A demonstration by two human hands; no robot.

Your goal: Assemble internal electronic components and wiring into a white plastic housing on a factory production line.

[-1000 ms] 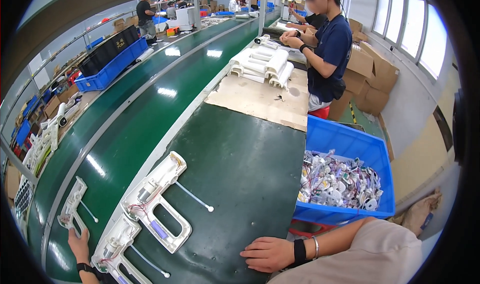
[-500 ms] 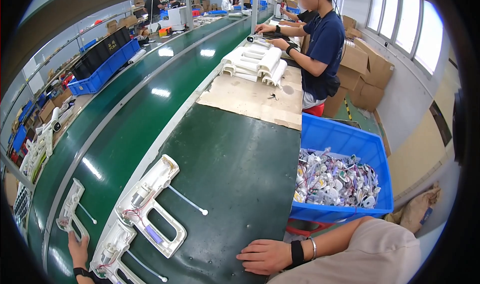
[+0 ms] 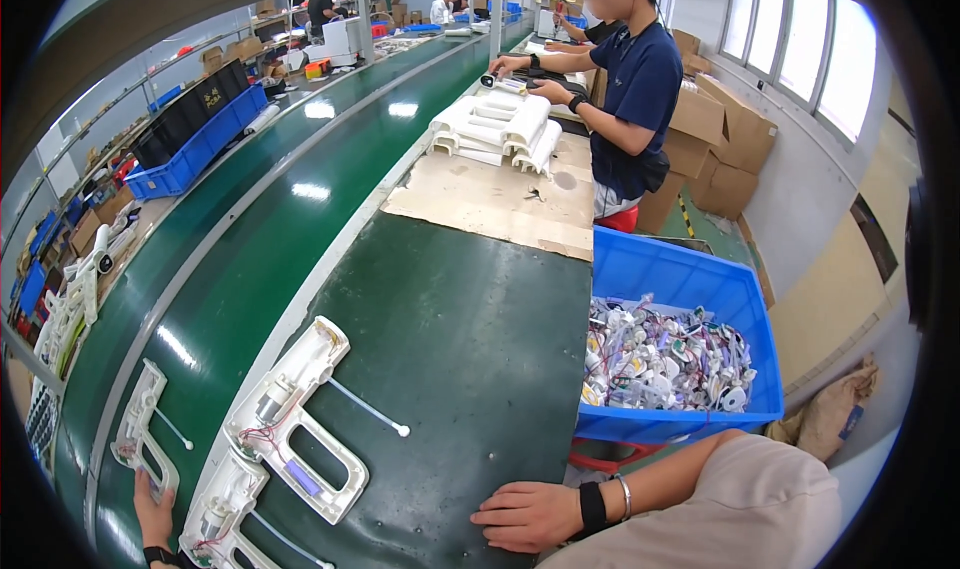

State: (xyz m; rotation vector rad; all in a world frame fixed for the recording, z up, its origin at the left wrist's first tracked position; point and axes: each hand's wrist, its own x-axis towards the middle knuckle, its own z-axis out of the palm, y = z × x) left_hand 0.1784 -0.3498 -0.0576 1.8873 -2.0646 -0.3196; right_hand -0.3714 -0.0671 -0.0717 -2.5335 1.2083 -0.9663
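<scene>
At the lower left, my left hand (image 3: 152, 514) has its fingers closed at the handle end of a white gun-shaped plastic housing half (image 3: 148, 434), which lies on the green conveyor with a thin white tube sticking out. My right hand (image 3: 527, 517) rests palm down on the dark green mat (image 3: 440, 369), fingers stretched, holding nothing. Between my hands, along the mat's left edge, lies another open housing half (image 3: 335, 474) with a motor, red wires and a purple cylinder inside. A third similar half (image 3: 215, 509) overlaps its lower end, partly cut off by the frame.
A blue bin (image 3: 680, 424) full of small wired parts stands right of the mat. Farther along, stacked white housings (image 3: 490, 124) sit on cardboard (image 3: 490, 204), where a co-worker (image 3: 635, 89) handles a part. Beyond the conveyor (image 3: 270, 219) is a blue crate (image 3: 190, 159).
The view has shifted slightly, so the bench and bin sit a little farther left. My left hand stays at the housing's handle end; my right hand rests as before.
</scene>
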